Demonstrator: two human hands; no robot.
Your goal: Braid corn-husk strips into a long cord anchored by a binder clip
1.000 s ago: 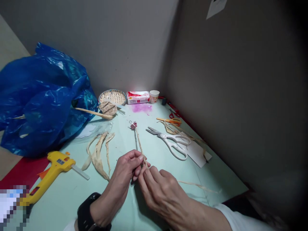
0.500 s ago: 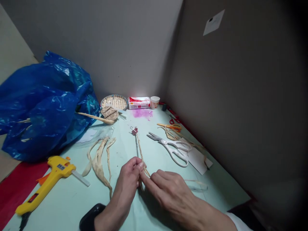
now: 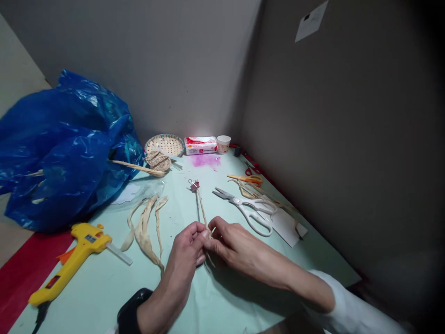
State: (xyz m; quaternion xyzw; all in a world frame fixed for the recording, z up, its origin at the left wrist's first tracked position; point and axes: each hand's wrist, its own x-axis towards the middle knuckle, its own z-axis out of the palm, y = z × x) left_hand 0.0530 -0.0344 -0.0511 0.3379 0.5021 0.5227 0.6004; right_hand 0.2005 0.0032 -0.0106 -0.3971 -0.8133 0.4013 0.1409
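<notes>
A thin twisted cord (image 3: 202, 208) of pale dried husk runs toward me from a dark red binder clip (image 3: 195, 186). My left hand (image 3: 190, 243) pinches the cord near its close end, thumb against the fingers. Right beside it, my right hand (image 3: 227, 239) has its thumb and fingers closed on the strands at the same spot. Loose strand ends hang below the fingers. Several dried husk strips (image 3: 148, 229) lie to the left of my hands. White-handled scissors (image 3: 245, 206) rest to the right, blades pointing left.
A yellow glue gun (image 3: 74, 260) lies at left, near a large blue plastic bag (image 3: 69, 153). At the back stand a woven basket (image 3: 167, 144), a ball of twine (image 3: 158, 161), a tissue pack (image 3: 200, 145) and a paper cup (image 3: 223, 144). Orange scissors (image 3: 248, 179) and a white card (image 3: 287, 227) lie right.
My right hand has turned and shifted up, bringing its fingers closer to my left hand's pinch. The right forearm has lifted, showing more of the white sleeve. The left hand keeps its hold.
</notes>
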